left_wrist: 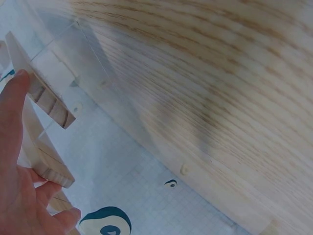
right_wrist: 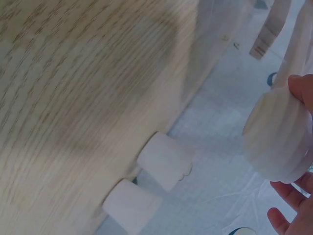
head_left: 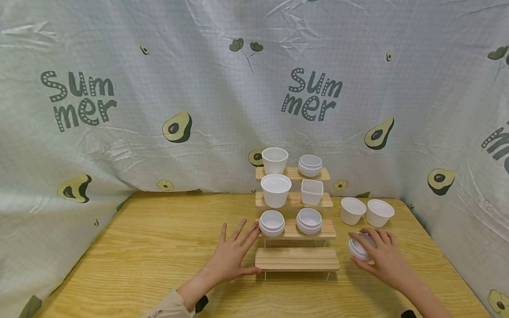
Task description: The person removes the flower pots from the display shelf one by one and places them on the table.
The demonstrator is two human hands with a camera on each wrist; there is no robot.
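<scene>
My right hand point(head_left: 381, 257) grips a round white plastic bowl point(head_left: 359, 247) by its sides, just right of a stepped wooden shelf. In the right wrist view that bowl point(right_wrist: 276, 139) shows its ridged side and base between thumb and fingers. My left hand point(head_left: 232, 254) has its fingers spread against the left ends of the shelf's lower boards. The thumb touches the lowest board point(head_left: 297, 258), which bears nothing; the fingertips are at the board above point(head_left: 289, 228). Two similar bowls, left point(head_left: 271, 223) and right point(head_left: 309, 221), stand on that second board.
The upper boards carry two tall cups point(head_left: 275, 191), a square cup point(head_left: 312, 192) and another round bowl point(head_left: 310, 165). Right of the shelf, two white cups point(head_left: 352, 211) stand side by side on the wooden table point(head_left: 167, 250). A printed curtain point(head_left: 223, 104) hangs behind and at both sides.
</scene>
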